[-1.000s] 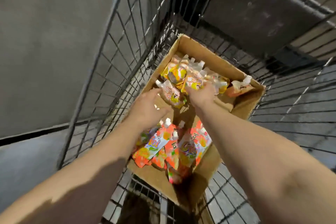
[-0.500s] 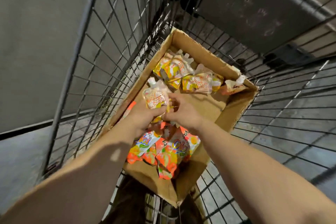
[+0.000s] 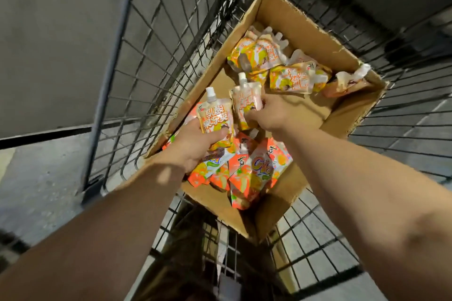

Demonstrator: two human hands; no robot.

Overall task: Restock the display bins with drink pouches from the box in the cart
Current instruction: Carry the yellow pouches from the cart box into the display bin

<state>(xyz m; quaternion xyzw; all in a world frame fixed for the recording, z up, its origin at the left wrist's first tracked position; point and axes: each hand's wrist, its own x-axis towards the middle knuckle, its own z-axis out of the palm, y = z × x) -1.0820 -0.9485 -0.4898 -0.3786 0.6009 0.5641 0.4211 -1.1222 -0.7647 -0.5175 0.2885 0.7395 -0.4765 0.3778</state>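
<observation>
A: Since a second ago, both hands have come back from the far pile, each bringing a pouch with it; half a second ago they were together on one pouch, and now they are apart.

B: Nearest first?

A: Both bare forearms reach down and forward into the wire cart (image 3: pixel 137 61). By the near corner of the cardboard box (image 3: pixel 288 7) lies a heap of orange pouches (image 3: pixel 256 173), overlapping at mixed angles.

B: And the left hand?

A: The left hand (image 3: pixel 193 146) sits at the box's left wall, fingers curled round the lower part of a drink pouch (image 3: pixel 214 117). That pouch's long axis runs away from the person, white cap pointing to the far side, printed face up toward the camera.

B: The right?

A: The right hand (image 3: pixel 271 112), just beside it over the box's middle, grips a second pouch (image 3: pixel 245 102) by its right edge, back of the hand up. That one also stands lengthwise, cap to the far side, tilted slightly left.

B: Farther on?

A: A far pile of pouches (image 3: pixel 276 63) lies along the far wall, caps mostly toward the far corner, with one lone pouch (image 3: pixel 347 83) in the right corner.
</observation>
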